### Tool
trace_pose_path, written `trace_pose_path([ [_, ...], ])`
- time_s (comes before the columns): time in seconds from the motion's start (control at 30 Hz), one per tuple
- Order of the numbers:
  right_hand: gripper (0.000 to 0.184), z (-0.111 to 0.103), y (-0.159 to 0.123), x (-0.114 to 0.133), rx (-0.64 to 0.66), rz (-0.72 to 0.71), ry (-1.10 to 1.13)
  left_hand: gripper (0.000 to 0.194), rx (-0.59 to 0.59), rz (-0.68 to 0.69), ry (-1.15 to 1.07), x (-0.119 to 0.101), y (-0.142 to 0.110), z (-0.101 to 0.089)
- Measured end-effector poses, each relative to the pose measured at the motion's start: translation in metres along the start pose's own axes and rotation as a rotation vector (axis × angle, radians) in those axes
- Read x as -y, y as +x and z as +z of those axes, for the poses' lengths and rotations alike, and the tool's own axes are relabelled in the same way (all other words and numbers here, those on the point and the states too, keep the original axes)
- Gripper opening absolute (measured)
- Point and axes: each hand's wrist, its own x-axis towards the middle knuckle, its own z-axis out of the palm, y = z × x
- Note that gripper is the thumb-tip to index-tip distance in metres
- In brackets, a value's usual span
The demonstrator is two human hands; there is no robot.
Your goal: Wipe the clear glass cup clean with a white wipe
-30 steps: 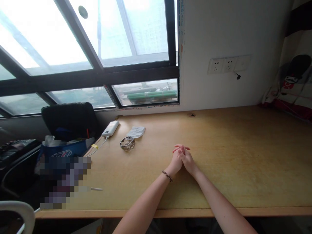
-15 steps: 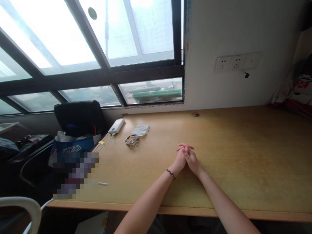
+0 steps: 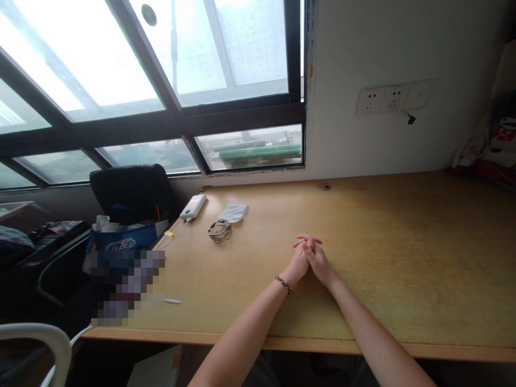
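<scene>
My left hand [image 3: 297, 265] and my right hand [image 3: 319, 262] are clasped together over the wooden desk [image 3: 242, 279]. Their fingers are interlaced, with some fingertips sticking out past the knuckles. No object shows between the palms, though the inside of the clasp is hidden. A braided bracelet [image 3: 284, 285] circles my left wrist. Both forearms come in over the desk's front edge. To the left of the hands, a coil of thin wire or cable [image 3: 220, 230] lies beside a crumpled white paper [image 3: 234, 213].
A white power bank [image 3: 193, 207] with a cable sits at the desk's left edge. A white pen-like stick [image 3: 173, 301] lies nearer the front. Beyond that edge stand a black chair [image 3: 131, 188] and a blue bag [image 3: 124, 242]. Wall sockets [image 3: 382, 100] are at the back right.
The view has shifted very slightly. My hands stay clasped in the same place, and nothing on the desk has moved.
</scene>
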Motion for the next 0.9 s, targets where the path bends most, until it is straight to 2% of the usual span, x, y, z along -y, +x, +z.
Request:
trace_pose_path([
  [0.33,0.035,-0.0006,-0.0007,-0.0013,0.015,-0.003,-0.016,0.043,-0.007,-0.016,0.004,-0.0066,-0.0023,-0.0002],
  [0.57,0.034,-0.0002,0.0007,-0.0039,0.011,-0.019,-0.007,0.044,-0.034,0.009,0.026,-0.0050,-0.0023,0.0002],
  [0.9,0.033,0.0001,-0.0003,-0.0052,0.015,-0.009,-0.009,0.045,-0.011,0.026,0.030,0.0000,-0.0001,-0.0002],
])
